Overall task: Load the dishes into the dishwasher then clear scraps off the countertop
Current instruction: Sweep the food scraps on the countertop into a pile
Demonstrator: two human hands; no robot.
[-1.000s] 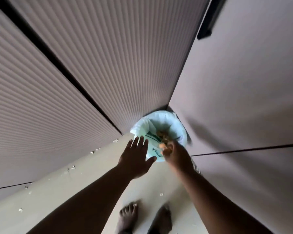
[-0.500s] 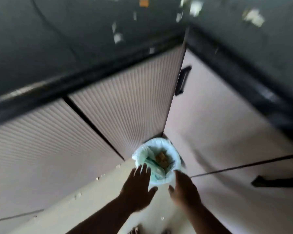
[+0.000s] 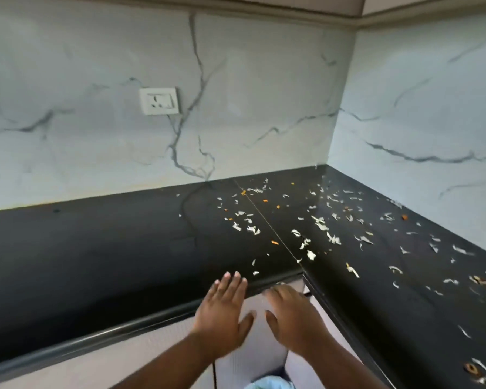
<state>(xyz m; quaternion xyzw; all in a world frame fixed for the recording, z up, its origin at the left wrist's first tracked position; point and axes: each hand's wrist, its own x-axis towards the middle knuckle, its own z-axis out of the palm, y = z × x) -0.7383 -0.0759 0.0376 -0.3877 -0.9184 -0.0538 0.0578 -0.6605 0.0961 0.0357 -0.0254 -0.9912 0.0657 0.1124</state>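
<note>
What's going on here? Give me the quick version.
A person is clearing scraps off the black countertop. Both the left hand and right hand are open, holding nothing, raised near the counter's front edge. White and orange bits lie across the corner and right stretch. A lined bin sits below.

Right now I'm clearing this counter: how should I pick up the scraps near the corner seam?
The scraps are thin flat flakes, hard to pinch. Come from behind with a flat right hand and sweep them to the counter edge into the cupped left hand.
</note>
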